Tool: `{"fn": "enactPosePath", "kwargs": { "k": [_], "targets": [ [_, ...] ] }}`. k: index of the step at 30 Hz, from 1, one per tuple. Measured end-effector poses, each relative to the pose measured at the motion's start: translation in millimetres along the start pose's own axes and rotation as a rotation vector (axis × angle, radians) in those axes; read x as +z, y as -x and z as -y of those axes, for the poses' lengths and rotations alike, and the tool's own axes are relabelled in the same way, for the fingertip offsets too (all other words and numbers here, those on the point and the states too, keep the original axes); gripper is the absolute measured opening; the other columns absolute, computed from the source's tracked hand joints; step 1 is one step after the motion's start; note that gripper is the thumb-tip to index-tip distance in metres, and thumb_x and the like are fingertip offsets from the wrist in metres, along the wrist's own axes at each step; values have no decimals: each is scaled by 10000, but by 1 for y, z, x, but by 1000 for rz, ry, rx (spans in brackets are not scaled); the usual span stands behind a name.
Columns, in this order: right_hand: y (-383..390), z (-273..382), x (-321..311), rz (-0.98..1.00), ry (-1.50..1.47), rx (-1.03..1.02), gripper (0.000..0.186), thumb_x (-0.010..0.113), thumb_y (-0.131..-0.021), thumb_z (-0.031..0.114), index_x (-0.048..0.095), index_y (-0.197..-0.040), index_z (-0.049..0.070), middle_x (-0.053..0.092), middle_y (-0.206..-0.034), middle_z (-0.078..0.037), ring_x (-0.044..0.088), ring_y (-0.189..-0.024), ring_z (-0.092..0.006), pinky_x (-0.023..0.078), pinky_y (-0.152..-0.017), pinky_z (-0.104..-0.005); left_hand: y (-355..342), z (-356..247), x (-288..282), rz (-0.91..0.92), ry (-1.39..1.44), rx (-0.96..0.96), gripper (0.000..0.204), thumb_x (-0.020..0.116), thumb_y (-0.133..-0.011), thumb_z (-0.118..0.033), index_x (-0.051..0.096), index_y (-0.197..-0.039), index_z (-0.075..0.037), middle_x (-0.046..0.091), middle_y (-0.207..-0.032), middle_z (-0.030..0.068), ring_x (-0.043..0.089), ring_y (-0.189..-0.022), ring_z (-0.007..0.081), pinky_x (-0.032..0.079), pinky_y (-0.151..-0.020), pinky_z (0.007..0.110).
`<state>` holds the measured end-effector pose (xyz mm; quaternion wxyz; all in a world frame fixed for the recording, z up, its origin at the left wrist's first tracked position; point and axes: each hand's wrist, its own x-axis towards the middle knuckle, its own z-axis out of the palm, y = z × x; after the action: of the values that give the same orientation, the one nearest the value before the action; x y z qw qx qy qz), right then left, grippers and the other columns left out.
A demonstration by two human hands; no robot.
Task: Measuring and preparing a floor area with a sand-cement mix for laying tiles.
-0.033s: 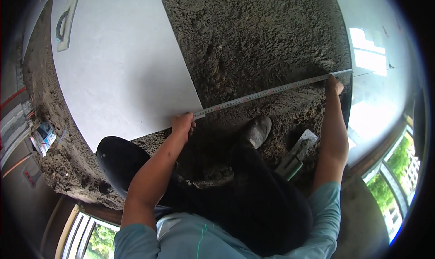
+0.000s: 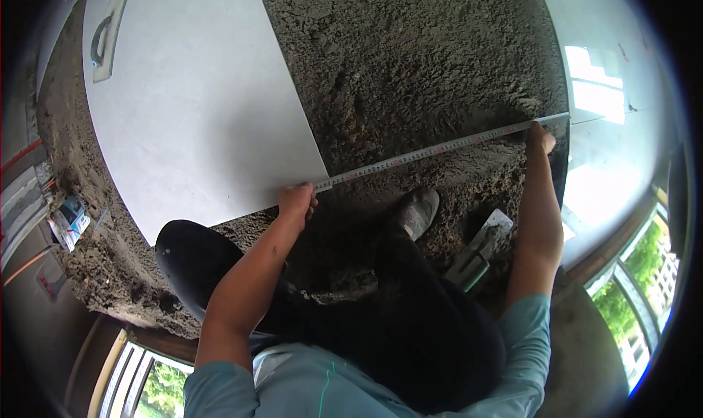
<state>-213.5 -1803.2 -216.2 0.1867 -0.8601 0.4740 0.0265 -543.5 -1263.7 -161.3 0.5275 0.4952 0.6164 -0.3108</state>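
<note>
Tape measure (image 2: 432, 153) stretched taut across the raw mortar bed (image 2: 410, 59), running from the corner of the large pale tile (image 2: 190, 110) out to the glossy laid floor (image 2: 608, 125) on your right. Your left hand (image 2: 296, 200) is closed on the tape's near end, pinning it at the tile's edge. Your right hand (image 2: 540, 136) presses the far end down where mortar meets the finished floor; whether the fingers curl round it, cannot tell. Mortar is coarse, grey-brown, lumpy, unlevelled. Your shoe (image 2: 416, 211) stands in it just below the tape. A trowel (image 2: 480, 251) lies on the mortar near your right forearm. A float (image 2: 108, 31) rests on the tile's far corner. Windows with greenery outside line the lower edges of the room
</note>
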Motion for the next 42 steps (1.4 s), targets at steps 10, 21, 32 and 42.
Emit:
{"fn": "enactPosePath", "kwargs": {
  "k": [10, 21, 32, 42],
  "targets": [
    [35, 12, -4, 9, -135, 39, 408, 716, -710, 278, 717, -929, -66, 714, -977, -181, 696, -900, -294, 545, -794, -377, 4, 10, -3, 9, -39, 36, 225, 543, -881, -218, 570, -710, -75, 568, -614, 67, 466, -427, 150, 351, -393, 301],
    [21, 5, 0, 3, -103, 49, 474, 724, -700, 287, 696, -998, -80, 695, -1069, -205, 671, -1021, -315, 521, -894, -378, 1, 14, -4, -1, -80, 65, 250, 556, -871, -228, 590, -712, -39, 576, -613, 84, 447, -390, 159, 327, -368, 311],
    [-10, -11, 14, 10, -112, 33, 507, 718, -709, 312, 694, -1039, -72, 676, -1138, -214, 642, -1095, -320, 490, -953, -378, -4, 16, -2, -14, -112, 52, 254, 564, -871, -241, 593, -710, -47, 572, -602, 71, 429, -382, 156, 317, -373, 311],
    [17, -3, 12, -15, 145, -59, 453, 653, -752, 324, 707, -1024, -33, 673, -1113, -245, 629, -1110, -370, 480, -963, -429, -4, 16, -3, -40, -129, 99, 270, 551, -858, -199, 589, -660, -19, 580, -558, 99, 504, -404, 187, 367, -386, 348]
  ]
}}
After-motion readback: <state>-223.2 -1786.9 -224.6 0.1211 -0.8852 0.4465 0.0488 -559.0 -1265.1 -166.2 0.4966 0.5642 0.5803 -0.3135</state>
